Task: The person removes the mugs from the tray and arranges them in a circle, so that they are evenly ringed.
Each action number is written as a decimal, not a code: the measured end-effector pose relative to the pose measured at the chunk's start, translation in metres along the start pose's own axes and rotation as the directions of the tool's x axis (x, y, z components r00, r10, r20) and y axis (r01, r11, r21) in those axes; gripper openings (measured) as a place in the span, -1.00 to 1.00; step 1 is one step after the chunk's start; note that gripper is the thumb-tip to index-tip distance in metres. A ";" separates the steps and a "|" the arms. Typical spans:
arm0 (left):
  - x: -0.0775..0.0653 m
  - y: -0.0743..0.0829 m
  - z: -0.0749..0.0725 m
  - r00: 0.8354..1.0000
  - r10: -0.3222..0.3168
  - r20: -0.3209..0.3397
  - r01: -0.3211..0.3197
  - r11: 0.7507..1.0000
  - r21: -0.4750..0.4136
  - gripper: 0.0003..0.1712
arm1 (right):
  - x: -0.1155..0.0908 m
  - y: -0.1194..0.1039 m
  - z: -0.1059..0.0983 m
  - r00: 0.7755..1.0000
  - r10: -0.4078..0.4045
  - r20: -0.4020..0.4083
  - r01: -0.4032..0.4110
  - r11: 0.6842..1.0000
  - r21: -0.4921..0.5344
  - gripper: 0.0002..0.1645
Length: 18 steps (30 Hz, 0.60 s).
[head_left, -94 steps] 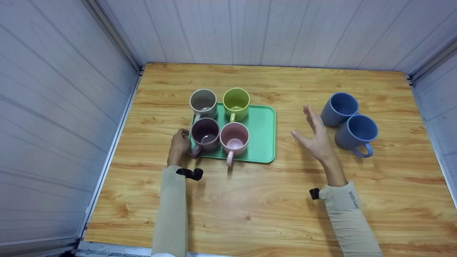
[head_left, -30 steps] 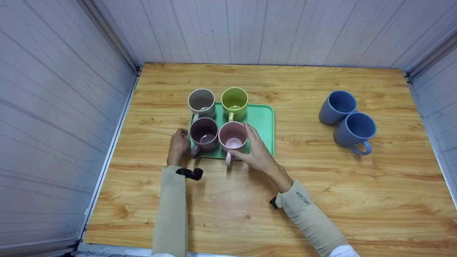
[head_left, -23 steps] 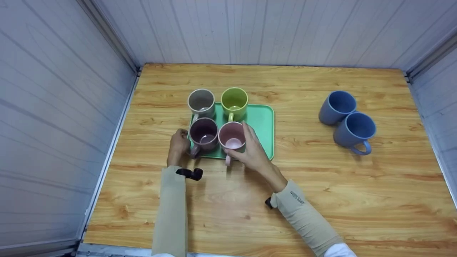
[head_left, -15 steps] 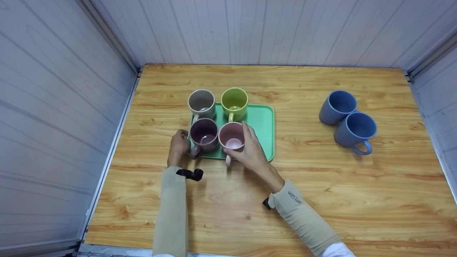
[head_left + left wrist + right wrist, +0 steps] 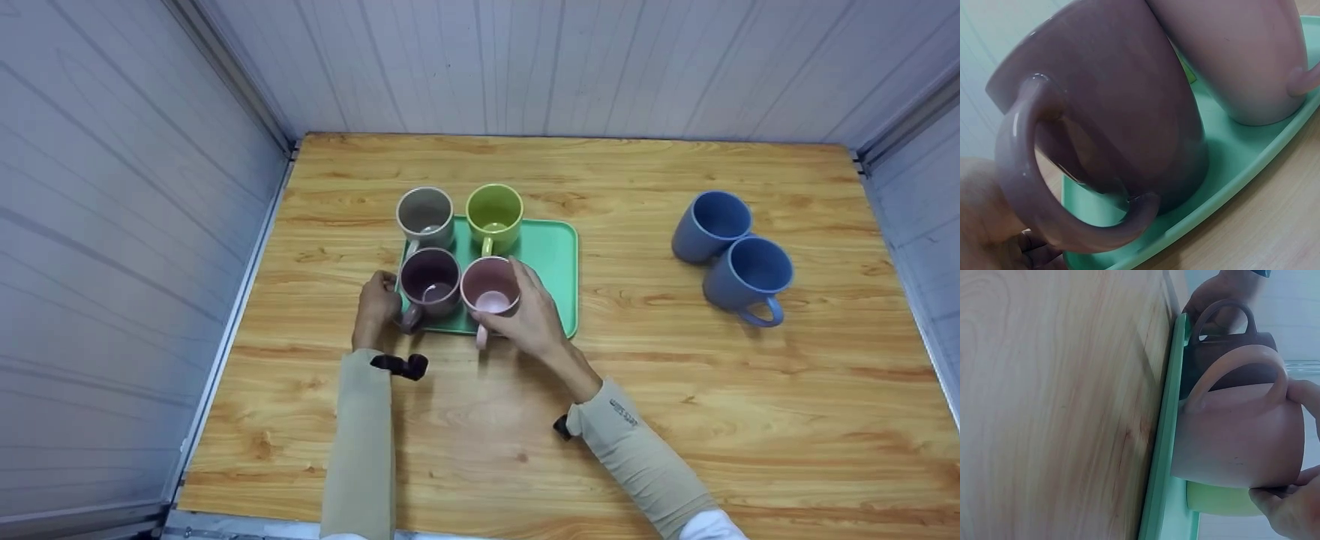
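In the head view my right hand (image 5: 534, 316) holds the pink mug (image 5: 484, 274) near its rim, thumb by the handle side and fingers on the right. The right wrist view shows the mug's pink wall (image 5: 1235, 439) standing on the tray. My left hand (image 5: 377, 304) has its fingers curled at the left edge of the green tray (image 5: 560, 259), beside the dark purple mug (image 5: 427, 268). In the left wrist view this mug's handle (image 5: 1016, 146) partly covers the hand. A grey mug (image 5: 424, 210) and a yellow-green mug (image 5: 495, 206) stand behind, at the tray's back.
Two blue mugs (image 5: 720, 217) stand close together on the wooden table (image 5: 645, 450) at the right. The tray's right strip is bare. White panels (image 5: 480, 67) enclose the table at the back and sides.
From the right near the blue mugs, my right hand has moved left to the pink mug and now holds it. Left hand, tray and mugs keep their places.
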<state>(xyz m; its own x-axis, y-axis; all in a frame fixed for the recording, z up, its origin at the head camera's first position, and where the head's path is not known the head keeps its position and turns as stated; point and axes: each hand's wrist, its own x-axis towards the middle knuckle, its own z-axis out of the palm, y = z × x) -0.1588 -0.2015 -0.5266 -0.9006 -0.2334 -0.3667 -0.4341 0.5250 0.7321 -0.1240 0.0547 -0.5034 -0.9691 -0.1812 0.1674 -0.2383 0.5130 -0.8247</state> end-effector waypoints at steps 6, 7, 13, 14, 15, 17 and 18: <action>0.001 0.000 0.000 1.000 0.011 -0.013 -0.011 1.000 0.006 -0.53 | 0.001 0.001 -0.001 1.000 -0.002 -0.004 0.002 1.000 0.015 0.19; 0.001 0.000 0.000 1.000 0.011 -0.013 -0.011 1.000 0.012 -0.54 | 0.000 0.002 -0.002 1.000 -0.002 -0.003 0.002 1.000 0.015 0.19; 0.001 -0.001 0.001 1.000 0.015 -0.013 -0.014 0.999 0.031 -0.55 | -0.004 0.003 -0.008 1.000 -0.017 -0.014 0.017 0.999 0.037 0.20; 0.001 -0.001 0.001 1.000 0.014 -0.012 -0.014 1.000 0.028 -0.55 | -0.004 0.002 -0.009 1.000 -0.020 -0.015 0.020 0.999 0.041 0.20; 0.001 -0.001 0.001 1.000 0.013 -0.012 -0.013 1.000 0.023 -0.54 | -0.005 0.002 -0.011 1.000 -0.021 -0.015 0.022 0.999 0.041 0.20; 0.001 -0.001 0.001 1.000 0.016 -0.011 -0.016 1.000 0.017 -0.54 | -0.006 0.001 -0.015 1.000 -0.027 -0.015 0.028 0.999 0.043 0.19; 0.001 -0.001 0.001 1.000 0.017 -0.008 -0.016 1.000 0.014 -0.53 | -0.006 0.001 -0.017 0.999 -0.031 -0.014 0.031 0.999 0.042 0.19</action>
<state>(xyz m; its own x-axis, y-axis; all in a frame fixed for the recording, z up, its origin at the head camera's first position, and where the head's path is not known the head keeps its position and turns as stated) -0.1595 -0.2021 -0.5285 -0.9078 -0.2314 -0.3497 -0.4189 0.5402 0.7299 -0.1193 0.0708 -0.4964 -0.9621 -0.1851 0.2003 -0.2657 0.4711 -0.8411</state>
